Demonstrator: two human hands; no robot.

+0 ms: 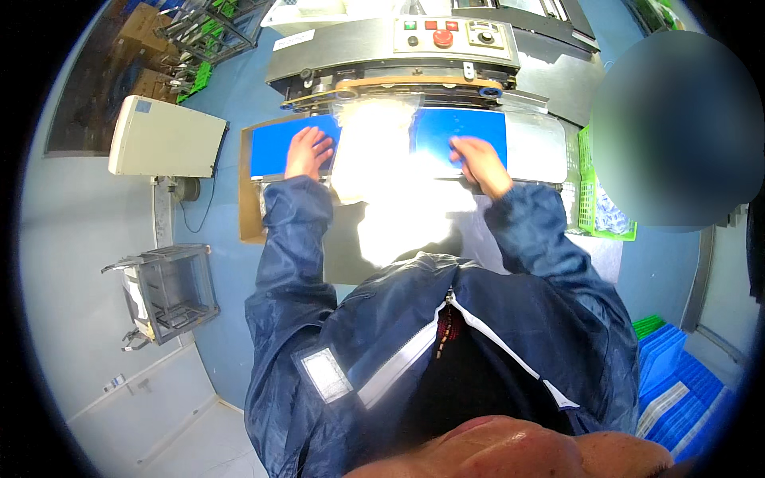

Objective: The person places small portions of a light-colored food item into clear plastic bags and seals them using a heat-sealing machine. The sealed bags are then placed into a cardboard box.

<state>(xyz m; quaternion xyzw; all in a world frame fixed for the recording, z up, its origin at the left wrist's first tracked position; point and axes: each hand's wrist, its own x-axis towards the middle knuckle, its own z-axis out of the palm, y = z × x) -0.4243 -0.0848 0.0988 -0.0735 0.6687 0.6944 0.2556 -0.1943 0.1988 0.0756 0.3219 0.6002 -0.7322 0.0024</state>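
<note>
A clear plastic bag (pixel 375 143) with pale contents lies on the blue conveyor belt (pixel 463 128) of a continuous band sealer (pixel 352 51). Its top edge meets the sealing bands; glare washes out most of its surface. My left hand (pixel 309 152) is over the belt just left of the bag, fingers loosely bent and nothing visible in them. To the bag's right, my right hand (pixel 480 162) hangs over the belt, apart from the bag, slightly blurred, its fingers half curled and no object showing.
The sealer's control panel (pixel 454 39) carries buttons, a dial and a red stop knob. A cardboard box (pixel 251 224) stands left of the belt. On the right are a metal plate (pixel 535 146) and a green basket (pixel 588 197) with packets. Blue crates (pixel 681 382) are stacked behind.
</note>
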